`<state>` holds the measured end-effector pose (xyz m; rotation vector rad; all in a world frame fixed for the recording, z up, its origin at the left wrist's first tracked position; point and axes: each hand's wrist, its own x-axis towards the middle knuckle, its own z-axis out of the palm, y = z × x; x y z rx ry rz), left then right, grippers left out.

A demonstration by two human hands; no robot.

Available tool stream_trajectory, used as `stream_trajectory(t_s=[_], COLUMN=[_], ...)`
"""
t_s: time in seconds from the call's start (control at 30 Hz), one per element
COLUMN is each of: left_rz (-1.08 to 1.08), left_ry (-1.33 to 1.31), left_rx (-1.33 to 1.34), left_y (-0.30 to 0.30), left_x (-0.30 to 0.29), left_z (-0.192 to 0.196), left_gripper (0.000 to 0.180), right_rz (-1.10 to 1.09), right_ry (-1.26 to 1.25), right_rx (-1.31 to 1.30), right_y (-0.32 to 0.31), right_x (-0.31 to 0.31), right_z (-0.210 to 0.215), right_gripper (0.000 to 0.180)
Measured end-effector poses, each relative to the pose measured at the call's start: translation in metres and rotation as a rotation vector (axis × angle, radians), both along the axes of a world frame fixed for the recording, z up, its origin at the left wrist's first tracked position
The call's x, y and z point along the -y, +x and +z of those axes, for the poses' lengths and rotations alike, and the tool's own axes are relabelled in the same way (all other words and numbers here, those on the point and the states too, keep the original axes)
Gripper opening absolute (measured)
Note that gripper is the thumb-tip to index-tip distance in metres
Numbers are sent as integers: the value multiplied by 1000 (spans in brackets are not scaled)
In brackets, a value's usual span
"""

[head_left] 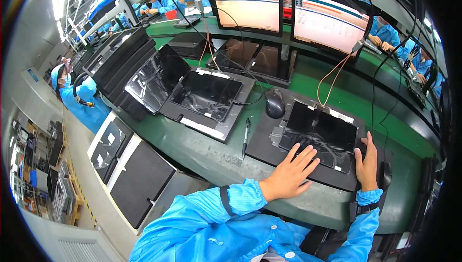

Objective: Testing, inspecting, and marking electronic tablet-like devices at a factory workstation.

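A black glossy display panel (323,128) lies flat on a dark foam pad (260,143), with a thin cable at its far edge. My left hand (290,173) has its fingers spread over the panel's near left edge, fingertips on or just above the film-like surface. At the panel's right side my right hand (367,166) stands on edge, thumb and fingers apart, holding nothing. Whether it touches the panel I cannot tell. A black mouse (275,103) sits beyond the panel's left corner, and a pen (247,134) lies left of the pad.
Another panel (208,93) lies on a second pad at left, beside a film-covered sheet (161,78). Two lit monitors (248,9) stand behind, with cables hanging in front. Black trays (122,69) are stacked at far left. A second mouse (385,175) is by my right wrist.
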<state>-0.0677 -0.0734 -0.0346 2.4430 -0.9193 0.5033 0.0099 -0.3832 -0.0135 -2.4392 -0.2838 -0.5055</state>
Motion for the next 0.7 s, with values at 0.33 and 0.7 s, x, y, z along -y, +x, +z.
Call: stream_trajectory(t_s=[0.33,0.7], left_rz=[18,27], left_ry=[73,125], left_rx=[-27,-16], left_y=[1,1], left_x=[6,9], left_z=[13,20], left_gripper=[67,68], right_rz=[130,223], right_ry=[-261,-257], right_rx=[192,191], right_y=[3,1], right_x=[10,16], right_z=[2,15], right_gripper=[43,31])
